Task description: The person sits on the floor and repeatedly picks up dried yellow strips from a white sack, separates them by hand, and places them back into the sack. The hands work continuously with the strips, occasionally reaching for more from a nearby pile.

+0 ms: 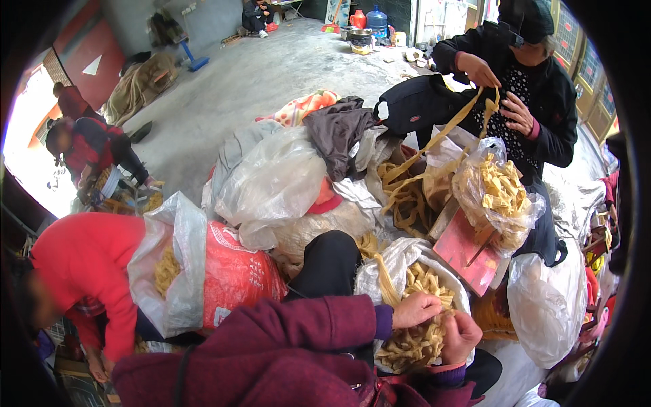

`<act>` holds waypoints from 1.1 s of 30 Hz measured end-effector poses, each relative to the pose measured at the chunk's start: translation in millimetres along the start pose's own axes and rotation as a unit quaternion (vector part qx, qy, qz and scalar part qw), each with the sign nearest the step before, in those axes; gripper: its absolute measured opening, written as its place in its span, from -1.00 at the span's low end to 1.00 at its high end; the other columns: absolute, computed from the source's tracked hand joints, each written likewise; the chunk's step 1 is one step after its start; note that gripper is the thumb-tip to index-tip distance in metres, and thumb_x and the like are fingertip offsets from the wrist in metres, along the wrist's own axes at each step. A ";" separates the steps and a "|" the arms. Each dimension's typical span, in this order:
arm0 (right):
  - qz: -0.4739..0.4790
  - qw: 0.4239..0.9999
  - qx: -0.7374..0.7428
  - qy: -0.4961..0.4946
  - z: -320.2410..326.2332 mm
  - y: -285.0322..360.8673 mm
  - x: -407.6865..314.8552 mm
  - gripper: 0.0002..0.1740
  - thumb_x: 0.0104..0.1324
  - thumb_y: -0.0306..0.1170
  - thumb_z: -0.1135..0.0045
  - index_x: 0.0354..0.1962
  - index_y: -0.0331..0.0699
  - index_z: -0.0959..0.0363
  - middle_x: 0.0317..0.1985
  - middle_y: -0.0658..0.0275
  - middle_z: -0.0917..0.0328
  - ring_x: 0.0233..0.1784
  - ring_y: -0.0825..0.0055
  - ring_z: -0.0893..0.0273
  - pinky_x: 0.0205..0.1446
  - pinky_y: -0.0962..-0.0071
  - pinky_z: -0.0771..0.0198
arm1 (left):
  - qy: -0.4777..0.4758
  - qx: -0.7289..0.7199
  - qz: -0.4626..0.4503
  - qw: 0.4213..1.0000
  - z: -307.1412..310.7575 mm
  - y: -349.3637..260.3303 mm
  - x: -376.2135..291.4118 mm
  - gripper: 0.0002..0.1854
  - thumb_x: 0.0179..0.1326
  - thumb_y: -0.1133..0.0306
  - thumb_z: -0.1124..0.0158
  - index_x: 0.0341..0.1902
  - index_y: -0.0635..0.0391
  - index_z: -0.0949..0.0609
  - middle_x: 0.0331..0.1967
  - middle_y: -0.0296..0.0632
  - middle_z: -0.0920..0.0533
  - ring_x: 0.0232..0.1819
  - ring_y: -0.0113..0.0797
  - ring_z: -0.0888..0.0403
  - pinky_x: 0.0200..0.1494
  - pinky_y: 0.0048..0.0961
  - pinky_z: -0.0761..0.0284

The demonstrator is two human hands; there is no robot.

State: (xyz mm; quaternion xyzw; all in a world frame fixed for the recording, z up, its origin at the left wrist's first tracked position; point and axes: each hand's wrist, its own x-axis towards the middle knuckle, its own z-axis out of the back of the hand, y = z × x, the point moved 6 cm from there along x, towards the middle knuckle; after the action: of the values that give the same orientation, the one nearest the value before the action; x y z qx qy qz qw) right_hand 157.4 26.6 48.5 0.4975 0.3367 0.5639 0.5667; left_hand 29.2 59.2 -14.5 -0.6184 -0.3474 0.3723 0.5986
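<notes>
My left hand (414, 310) and my right hand (460, 337) are close together above an open white woven sack (370, 277) between my knees. The fingertips of both hands are pinched on tan strip material, though the fingers partly hide the held piece. Many folded, knotted-looking tan strips (407, 351) fill the sack beneath them. One long flat tan strip (387, 285) hangs over the sack's left rim and passes behind my left hand.
Opposite sits a person (529, 96) drawing up a long tan strip (457, 119), near a plastic bag of strips (501, 188) and a red board (468, 249). To the left, a person in red (91, 264) bends beside a red-and-white sack (239, 280). Clear plastic bags (274, 173) lie ahead.
</notes>
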 end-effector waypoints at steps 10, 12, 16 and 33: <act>-0.172 0.976 0.127 0.043 9.8 -28.9 9.2 -0.79 0.27 -0.42 0.00 -0.18 -0.33 -0.45 -0.45 0.48 -0.41 -0.59 0.84 -0.20 -0.57 0.83 -0.07 | 0.089 -0.140 0.033 0.986 12.3 -6.7 -13.6 -0.79 0.27 0.34 -0.05 -0.24 0.21 -0.59 -0.37 -0.35 -0.59 -0.28 -0.58 -0.49 -0.17 -0.59 -0.43; -0.225 0.937 0.241 0.118 -7.4 -22.5 0.7 -0.67 0.25 -0.39 -0.04 -0.04 -0.31 -0.38 -0.41 0.42 -0.49 -0.47 0.76 -0.34 -0.49 0.72 -0.21 | 0.097 -0.087 0.006 0.991 17.5 -9.7 -12.7 -0.83 0.25 0.39 -0.07 -0.24 0.20 -0.59 -0.40 -0.40 -0.56 -0.32 -0.63 -0.44 -0.23 -0.61 -0.41; -0.227 0.935 0.229 0.146 -31.8 -6.1 -5.6 -0.81 0.11 -0.40 -0.24 -0.32 -0.27 -0.48 -0.62 0.42 -0.45 -0.66 0.79 -0.32 -0.63 0.78 -0.15 | 0.114 -0.135 0.036 0.984 12.6 -13.2 -16.3 -0.84 0.25 0.41 -0.10 -0.32 0.25 -0.58 -0.46 -0.44 -0.56 -0.35 -0.68 -0.44 -0.26 -0.68 -0.38; -0.131 0.972 0.194 0.005 18.8 -6.0 52.5 -0.84 0.22 -0.34 -0.11 -0.35 -0.28 -0.49 -0.65 0.55 -0.32 -0.64 0.87 -0.16 -0.60 0.80 0.01 | 0.031 0.153 -0.092 0.984 49.8 -69.6 33.3 -0.85 0.25 0.39 -0.05 -0.36 0.16 -0.55 -0.68 -0.33 -0.49 -0.64 -0.54 -0.44 -0.54 -0.56 -0.34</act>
State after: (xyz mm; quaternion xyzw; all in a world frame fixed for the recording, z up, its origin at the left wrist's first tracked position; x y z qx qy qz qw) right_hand 184.2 75.1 57.6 0.5467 0.5046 0.4109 0.5269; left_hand 2.7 115.2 53.2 -0.4963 -0.3231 0.3452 0.7281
